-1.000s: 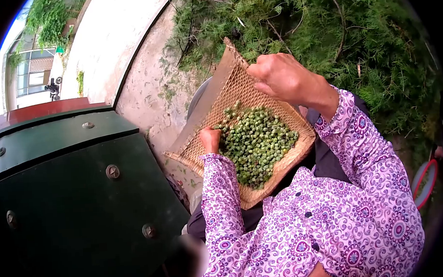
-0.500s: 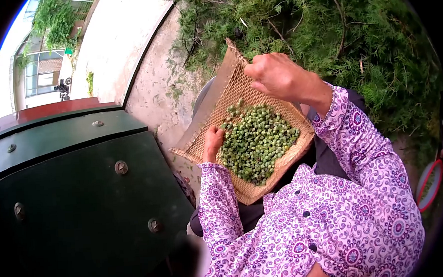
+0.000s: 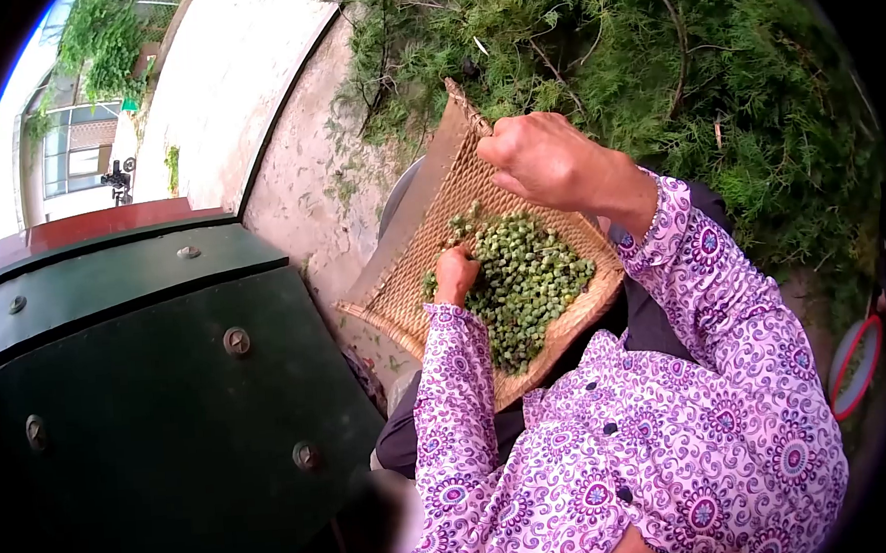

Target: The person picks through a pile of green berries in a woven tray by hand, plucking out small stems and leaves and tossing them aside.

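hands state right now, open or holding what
Left hand: curled at the green pieces; grasp cannot be told.
Right hand: closed, holding the woven tray.

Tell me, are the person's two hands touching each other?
Apart: the head view shows some woven tray and green pieces between the left hand and right hand.

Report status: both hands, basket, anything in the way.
Right hand closed on rim of woven basket. Left hand at the green pods, grip unclear. Pods heaped in basket. Nothing visibly blocking either hand.
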A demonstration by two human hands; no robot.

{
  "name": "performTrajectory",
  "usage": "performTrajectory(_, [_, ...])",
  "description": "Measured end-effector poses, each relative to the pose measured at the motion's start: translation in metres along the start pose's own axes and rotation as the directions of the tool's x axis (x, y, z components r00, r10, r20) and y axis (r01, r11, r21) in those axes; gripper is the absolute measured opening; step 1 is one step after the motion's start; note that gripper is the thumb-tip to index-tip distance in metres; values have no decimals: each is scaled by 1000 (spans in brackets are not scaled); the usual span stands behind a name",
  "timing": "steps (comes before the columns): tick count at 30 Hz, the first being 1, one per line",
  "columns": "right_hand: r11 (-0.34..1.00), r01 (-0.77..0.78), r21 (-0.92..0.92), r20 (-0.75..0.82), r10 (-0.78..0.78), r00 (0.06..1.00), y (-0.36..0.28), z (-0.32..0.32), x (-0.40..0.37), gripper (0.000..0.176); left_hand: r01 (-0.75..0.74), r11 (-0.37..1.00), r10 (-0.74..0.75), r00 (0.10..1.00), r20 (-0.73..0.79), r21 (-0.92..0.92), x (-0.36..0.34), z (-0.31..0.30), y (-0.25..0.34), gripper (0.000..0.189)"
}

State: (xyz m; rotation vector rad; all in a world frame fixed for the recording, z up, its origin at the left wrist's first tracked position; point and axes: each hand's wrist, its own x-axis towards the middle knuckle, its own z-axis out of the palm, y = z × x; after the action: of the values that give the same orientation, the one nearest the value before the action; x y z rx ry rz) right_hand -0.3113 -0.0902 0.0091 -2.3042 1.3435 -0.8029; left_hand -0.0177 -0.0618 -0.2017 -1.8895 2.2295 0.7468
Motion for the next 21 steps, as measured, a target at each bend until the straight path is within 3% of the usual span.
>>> performTrajectory(2, [1000,-15,-19,25,16,1000,-1,-1,0,18,48,997,-47,999,13,-64,-12,-4,-1,20])
performTrajectory(3, [995,-100,26,99,97,990,-3,-3,1,9,94,987,-91,995,31,-129,-19,-7,-2,22])
performTrajectory(5, [981,-181,68,172,168,971,-7,-6,-2,15,89,974,-83,996,40,-209,-32,-8,-7,17])
performTrajectory(7, [982,-109,157,49,102,994,-9,-11,-4,15,365,687,-225,929,293,-628,-43,-17,-7,20])
performTrajectory(8, [979,-150,139,95,138,986,-10,-13,-2,17,388,565,-211,921,327,-728,-57,-34,9,22])
performTrajectory(9, [981,-136,141,89,124,988,-8,-11,-2,17,380,566,-217,925,313,-731,-64,-40,11,22])
performTrajectory(11, [978,-111,177,73,99,992,-6,-8,-2,18,371,313,-68,927,369,-874,-76,-53,13,17])
performTrajectory(12, [980,-130,151,125,111,986,-6,-10,-2,17,376,263,-35,924,381,-888,-81,-60,16,15])
performTrajectory(15, [968,-1,249,88,-21,996,0,14,-8,16,339,247,7,936,352,-908,-102,-88,45,14])
performTrajectory(16, [944,30,329,119,-73,990,1,25,-9,31,313,222,40,943,330,-923,-109,-95,53,15])
performTrajectory(17, [934,-79,350,244,-9,970,-7,31,-12,42,299,223,37,949,314,-928,-114,-98,57,15])
performTrajectory(19, [728,-283,624,411,2,911,-21,50,-26,56,193,266,188,951,247,-945,-124,-103,65,12])
performTrajectory(21, [604,-419,678,514,19,858,-39,67,-44,58,154,272,190,959,210,-950,-134,-105,73,12])
